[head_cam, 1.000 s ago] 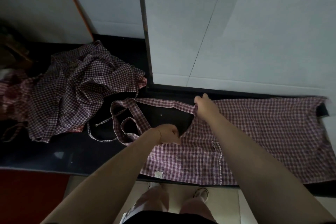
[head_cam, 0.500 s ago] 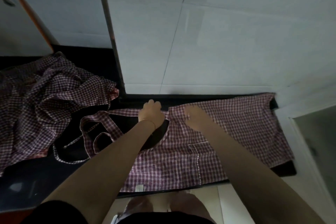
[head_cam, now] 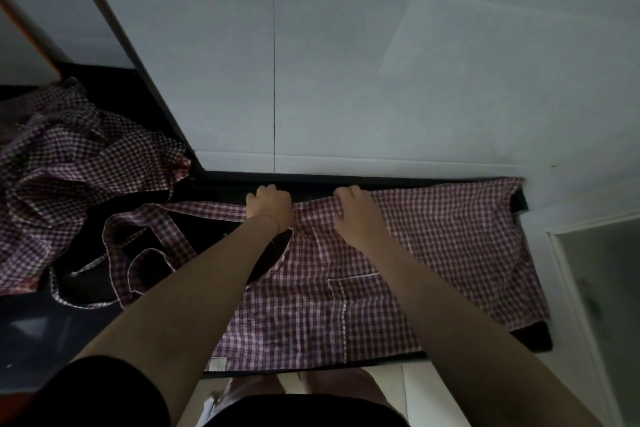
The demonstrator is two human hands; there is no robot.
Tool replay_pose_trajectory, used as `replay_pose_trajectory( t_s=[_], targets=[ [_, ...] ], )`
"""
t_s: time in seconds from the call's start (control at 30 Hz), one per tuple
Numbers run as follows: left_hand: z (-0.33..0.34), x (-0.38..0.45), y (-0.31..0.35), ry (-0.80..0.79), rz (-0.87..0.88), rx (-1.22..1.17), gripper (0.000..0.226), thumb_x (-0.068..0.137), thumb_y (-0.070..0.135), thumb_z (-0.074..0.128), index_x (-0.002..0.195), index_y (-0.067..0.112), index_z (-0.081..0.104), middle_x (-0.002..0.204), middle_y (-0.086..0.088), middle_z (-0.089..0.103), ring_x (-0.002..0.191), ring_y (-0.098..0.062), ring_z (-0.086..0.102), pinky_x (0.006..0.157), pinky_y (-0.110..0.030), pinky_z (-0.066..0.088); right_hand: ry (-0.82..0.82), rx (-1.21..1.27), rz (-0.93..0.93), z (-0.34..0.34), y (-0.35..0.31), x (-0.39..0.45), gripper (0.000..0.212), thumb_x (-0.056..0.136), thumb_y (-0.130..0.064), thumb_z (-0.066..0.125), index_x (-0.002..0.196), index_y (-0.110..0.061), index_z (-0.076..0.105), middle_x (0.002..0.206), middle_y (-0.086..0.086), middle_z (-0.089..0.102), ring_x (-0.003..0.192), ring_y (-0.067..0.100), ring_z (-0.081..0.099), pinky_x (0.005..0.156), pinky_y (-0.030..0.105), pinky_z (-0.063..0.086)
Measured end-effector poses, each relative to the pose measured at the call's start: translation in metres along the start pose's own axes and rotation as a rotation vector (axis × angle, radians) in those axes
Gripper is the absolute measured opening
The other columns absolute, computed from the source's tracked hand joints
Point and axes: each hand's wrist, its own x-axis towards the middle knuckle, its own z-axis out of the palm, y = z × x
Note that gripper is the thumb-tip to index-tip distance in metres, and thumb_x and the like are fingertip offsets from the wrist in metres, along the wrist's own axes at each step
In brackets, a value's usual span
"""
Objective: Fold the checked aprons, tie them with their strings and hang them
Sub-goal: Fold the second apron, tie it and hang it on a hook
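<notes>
Checked apron (head_cam: 398,274) lies flat; left hand (head_cam: 269,205) and right hand (head_cam: 358,215), arms outstretched, pinch its far edge with curled fingers.

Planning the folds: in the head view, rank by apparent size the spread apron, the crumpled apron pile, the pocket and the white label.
1. Spread apron
2. Crumpled apron pile, partly cut off at the frame's left edge, so its full size is unsure
3. Pocket
4. White label
</notes>
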Motion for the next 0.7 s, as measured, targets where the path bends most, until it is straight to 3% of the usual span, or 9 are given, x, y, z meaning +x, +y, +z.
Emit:
replay_pose_trajectory(
  t_s=[0.13,0.2,0.3,0.37,0.43,0.53,0.63,0.7],
  targets=[
    [-0.007,-0.002,0.006,0.039,0.044,-0.050,0.024,0.097,0.026,0.044,0.101,0.014,0.064,0.108,-0.006,0.062,0.099,-0.023,0.055,0.096,-0.038,0.038,-0.011,0.003,-0.086,-0.004,-0.011,0.009,0.049,0.095,-0.014,0.054,0.142,-0.019,0.043,0.142,0.005,0.044,0.131,0.024,0.039,0.104,0.043,0.039],
    [-0.009,-0.006,0.004,0.024,0.055,-0.067,0.024,0.097,0.028,0.045,0.110,0.014,0.059,0.112,-0.006,0.063,0.101,-0.024,0.057,0.098,-0.038,0.037,-0.081,-0.013,-0.118,-0.002,-0.017,0.013,0.051,0.098,-0.014,0.049,0.148,-0.022,0.038,0.148,0.004,0.040,0.137,0.024,0.033,0.109,0.046,0.034],
    [-0.004,-0.013,-0.007,-0.061,0.001,-0.012,0.043,0.094,0.042,0.052,0.129,0.016,0.047,0.125,-0.007,0.055,0.116,-0.026,0.051,0.103,-0.043,0.035,-0.204,-0.040,-0.133,0.002,-0.026,0.018,0.050,0.102,-0.018,0.043,0.151,-0.022,0.034,0.155,0.003,0.034,0.144,0.024,0.024,0.116,0.051,0.023],
    [-0.002,-0.018,-0.015,-0.077,-0.029,0.078,0.037,0.095,0.039,0.051,0.125,0.016,0.052,0.119,-0.006,0.059,0.112,-0.025,0.053,0.100,-0.041,0.035,-0.248,-0.044,-0.130,0.008,-0.030,0.021,0.049,0.102,-0.020,0.044,0.151,-0.022,0.035,0.154,0.003,0.034,0.145,0.025,0.024,0.117,0.053,0.020],
    [-0.002,-0.022,-0.019,-0.076,-0.012,0.070,0.025,0.098,0.036,0.045,0.102,0.017,0.061,0.103,-0.003,0.063,0.101,-0.022,0.058,0.099,-0.038,0.035,-0.230,-0.024,-0.138,0.013,-0.032,0.021,0.047,0.101,-0.020,0.047,0.147,-0.024,0.041,0.150,0.003,0.040,0.141,0.025,0.029,0.115,0.053,0.024],
    [-0.016,-0.030,-0.015,-0.025,0.084,-0.186,0.036,0.099,0.039,0.044,0.070,0.019,0.051,0.083,-0.001,0.061,0.087,-0.021,0.060,0.088,-0.034,0.043,-0.119,0.023,-0.173,0.012,-0.035,0.021,0.036,0.096,-0.017,0.053,0.131,-0.023,0.056,0.136,0.002,0.049,0.132,0.023,0.038,0.106,0.046,0.032],
    [-0.034,-0.038,-0.010,0.018,0.144,-0.419,0.035,0.094,0.044,0.054,0.070,0.018,0.058,0.076,0.001,0.060,0.077,-0.018,0.060,0.069,-0.031,0.047,-0.007,0.039,-0.198,-0.004,-0.039,0.023,0.020,0.088,-0.009,0.059,0.104,-0.014,0.069,0.114,0.006,0.061,0.113,0.025,0.052,0.090,0.038,0.040],
    [-0.045,-0.040,-0.011,0.046,0.140,-0.336,0.034,0.095,0.046,0.050,0.083,0.017,0.065,0.082,-0.001,0.064,0.077,-0.017,0.059,0.071,-0.032,0.049,-0.022,0.095,-0.176,-0.023,-0.039,0.021,0.012,0.084,-0.004,0.060,0.091,-0.010,0.068,0.097,0.008,0.065,0.095,0.025,0.058,0.078,0.033,0.043]
  ],
)
